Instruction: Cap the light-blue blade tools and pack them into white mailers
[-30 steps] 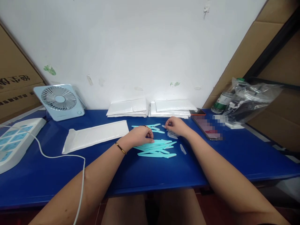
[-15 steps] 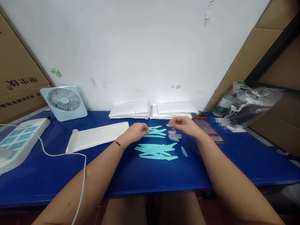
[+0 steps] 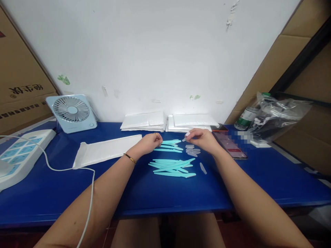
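Observation:
My left hand (image 3: 148, 143) is closed in a pinch on the end of a turquoise plastic stick (image 3: 171, 141), held just above the blue table (image 3: 258, 172). A few centimetres to its right, my right hand (image 3: 201, 138) pinches a small clear plastic cap (image 3: 184, 139) beside the stick's tip. More turquoise sticks (image 3: 172, 167) lie in a loose pile in front of both hands, with a few others (image 3: 169, 148) under the held one. Several clear caps (image 3: 192, 151) lie below my right hand, and one cap (image 3: 203, 168) rests apart to the right of the pile.
A flat white pouch (image 3: 106, 150) lies left of my hands; two stacks of white pouches (image 3: 168, 121) stand against the wall. A small fan (image 3: 72, 113), a power strip (image 3: 18, 155) with white cable, a phone (image 3: 230, 144), a bottle (image 3: 245, 117) and a plastic bag (image 3: 279, 113) surround them.
My left hand left the pile and lifted one turquoise stick up and back. My right hand rose from the caps with one cap and came level with the stick's tip.

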Motion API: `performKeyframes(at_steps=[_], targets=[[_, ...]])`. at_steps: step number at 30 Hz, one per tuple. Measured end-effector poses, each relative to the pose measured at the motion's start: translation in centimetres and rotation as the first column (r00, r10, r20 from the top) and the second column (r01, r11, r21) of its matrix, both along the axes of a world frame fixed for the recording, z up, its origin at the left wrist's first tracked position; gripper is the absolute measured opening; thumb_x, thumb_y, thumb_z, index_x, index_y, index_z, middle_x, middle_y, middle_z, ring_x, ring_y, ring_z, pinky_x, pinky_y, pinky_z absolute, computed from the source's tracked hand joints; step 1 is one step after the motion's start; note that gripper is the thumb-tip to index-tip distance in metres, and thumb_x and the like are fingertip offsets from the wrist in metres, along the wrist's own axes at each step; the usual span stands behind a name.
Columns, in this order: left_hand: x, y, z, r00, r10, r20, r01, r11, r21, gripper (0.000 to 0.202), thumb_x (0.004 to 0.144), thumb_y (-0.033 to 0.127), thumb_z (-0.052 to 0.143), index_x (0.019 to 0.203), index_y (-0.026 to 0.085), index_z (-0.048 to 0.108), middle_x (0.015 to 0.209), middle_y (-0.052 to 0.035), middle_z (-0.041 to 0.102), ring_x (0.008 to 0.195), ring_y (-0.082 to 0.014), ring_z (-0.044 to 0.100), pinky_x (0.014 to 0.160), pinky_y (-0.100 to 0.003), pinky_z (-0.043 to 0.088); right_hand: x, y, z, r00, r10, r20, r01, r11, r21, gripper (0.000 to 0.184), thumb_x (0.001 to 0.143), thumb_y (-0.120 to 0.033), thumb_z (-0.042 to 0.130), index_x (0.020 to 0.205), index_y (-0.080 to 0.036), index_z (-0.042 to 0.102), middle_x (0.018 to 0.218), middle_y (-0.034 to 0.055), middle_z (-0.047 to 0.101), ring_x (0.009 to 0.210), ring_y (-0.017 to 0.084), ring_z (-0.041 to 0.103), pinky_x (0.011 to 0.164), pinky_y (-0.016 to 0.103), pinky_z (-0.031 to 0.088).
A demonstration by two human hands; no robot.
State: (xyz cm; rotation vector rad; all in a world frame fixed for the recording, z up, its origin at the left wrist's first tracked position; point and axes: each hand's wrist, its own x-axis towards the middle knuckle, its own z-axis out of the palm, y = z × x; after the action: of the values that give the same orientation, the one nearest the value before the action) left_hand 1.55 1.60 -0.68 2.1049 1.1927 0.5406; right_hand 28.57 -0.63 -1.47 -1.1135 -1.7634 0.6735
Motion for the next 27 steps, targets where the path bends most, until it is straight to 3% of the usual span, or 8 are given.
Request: performKeyframes(at_steps=[7, 16, 19, 22, 24, 27], targets=[[0.2, 0.0, 0.3, 0.998, -0.026, 0.062, 0.031, 0.996, -0.084, 0.022, 0.078, 0.038, 0.049, 0.082, 0.018, 0.056, 0.075, -0.0028, 0.064, 0.069, -0.0154, 0.057, 0.064, -0.025, 0.043, -0.6, -0.1, -0.1, 0.998, 0.01, 0.059, -0.015, 0.996, 0.089, 0.004, 0.068, -0.025, 0.071, 0.069, -0.023, 0.073, 0.087, 0.0044, 0.067, 0.081, 0.018, 0.063, 0.077, 0.034, 0.051], [0.8, -0.3, 0.0, 0.976, -0.057, 0.212, 0.111, 0.962, -0.25, 0.031, 0.078, 0.046, 0.054, 0.085, 0.016, 0.055, 0.079, -0.003, 0.063, 0.074, -0.0136, 0.058, 0.076, -0.028, 0.044, -1.9, -0.5, -0.1, 0.999, 0.042, 0.003, -0.042, 0.985, 0.165, 0.003, 0.069, -0.022, 0.07, 0.069, -0.022, 0.073, 0.085, 0.0045, 0.068, 0.081, 0.018, 0.063, 0.074, 0.031, 0.05], [1.0, -0.3, -0.2, 0.966, -0.072, 0.25, 0.136, 0.958, -0.251, 0.029, 0.079, 0.044, 0.052, 0.084, 0.015, 0.054, 0.079, -0.0027, 0.062, 0.073, -0.0128, 0.057, 0.076, -0.027, 0.044, -2.3, -0.7, 0.0, 0.999, 0.042, -0.001, -0.042, 0.987, 0.157, 0.004, 0.07, -0.022, 0.069, 0.069, -0.023, 0.073, 0.084, 0.0043, 0.068, 0.081, 0.018, 0.063, 0.074, 0.031, 0.049], [1.0, -0.1, -0.5, 0.99, -0.035, 0.14, 0.055, 0.988, -0.145, 0.024, 0.082, 0.039, 0.048, 0.084, 0.016, 0.055, 0.078, -0.0028, 0.062, 0.073, -0.0145, 0.057, 0.072, -0.027, 0.045, -2.0, -0.8, 0.4, 0.995, 0.034, 0.089, -0.047, 0.989, 0.142, 0.01, 0.068, -0.023, 0.07, 0.077, -0.023, 0.074, 0.094, 0.0046, 0.066, 0.085, 0.017, 0.061, 0.076, 0.03, 0.048], [0.9, 0.0, -0.5, 0.999, 0.048, -0.019, -0.047, 0.999, 0.02, 0.02, 0.082, 0.035, 0.047, 0.086, 0.018, 0.057, 0.081, -0.0035, 0.063, 0.076, -0.017, 0.057, 0.07, -0.028, 0.044, -1.4, -0.9, 0.9, 0.978, -0.018, 0.207, -0.01, 0.991, 0.13, 0.015, 0.067, -0.025, 0.07, 0.082, -0.023, 0.074, 0.099, 0.0049, 0.063, 0.08, 0.015, 0.059, 0.07, 0.028, 0.048], [0.8, -0.2, -0.3, 0.974, 0.139, -0.178, -0.086, 0.957, 0.278, 0.02, 0.077, 0.034, 0.055, 0.092, 0.02, 0.061, 0.094, -0.0048, 0.063, 0.09, -0.0212, 0.057, 0.074, -0.03, 0.042, -0.1, -1.4, 1.7, 0.904, -0.059, 0.424, 0.055, 0.998, 0.021, 0.012, 0.069, -0.026, 0.067, 0.078, -0.021, 0.073, 0.081, 0.0028, 0.064, 0.062, 0.012, 0.054, 0.058, 0.025, 0.042]])
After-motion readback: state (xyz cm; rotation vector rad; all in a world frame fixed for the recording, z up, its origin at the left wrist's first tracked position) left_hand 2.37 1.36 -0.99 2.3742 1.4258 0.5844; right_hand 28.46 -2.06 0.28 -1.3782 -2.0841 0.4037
